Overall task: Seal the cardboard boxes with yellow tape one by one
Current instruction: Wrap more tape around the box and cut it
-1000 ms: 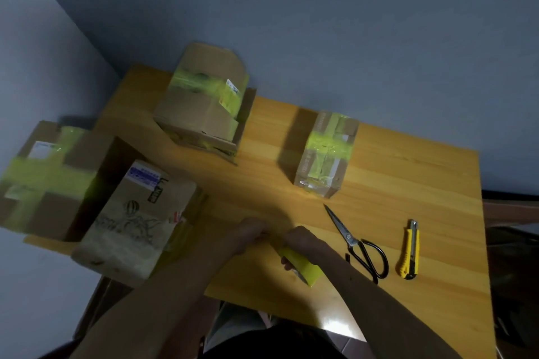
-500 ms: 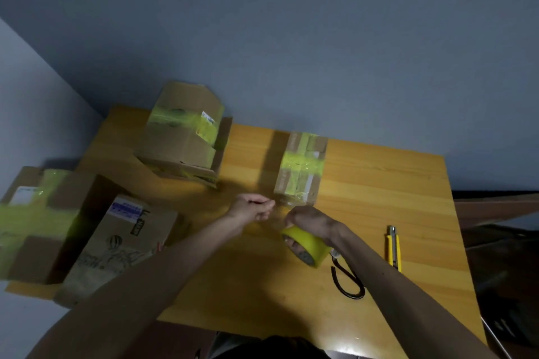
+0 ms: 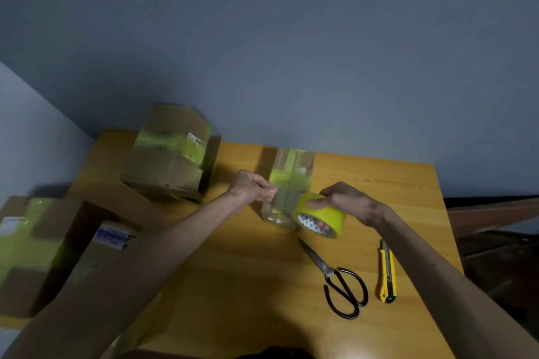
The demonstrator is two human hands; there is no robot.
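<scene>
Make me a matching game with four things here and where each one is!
1 tape roll
2 scissors
3 utility knife
4 small box

A farthest right on the table
B gripped by the right hand
C standing upright by the left hand
D lying flat just left of the utility knife

Pairs: 1-B, 2-D, 3-A, 4-C

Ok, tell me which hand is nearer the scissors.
Right. The right hand, gripping the tape roll, is just beyond the tips of the scissors. The left hand, pinching the tape end, is farther left, by the small box.
</scene>
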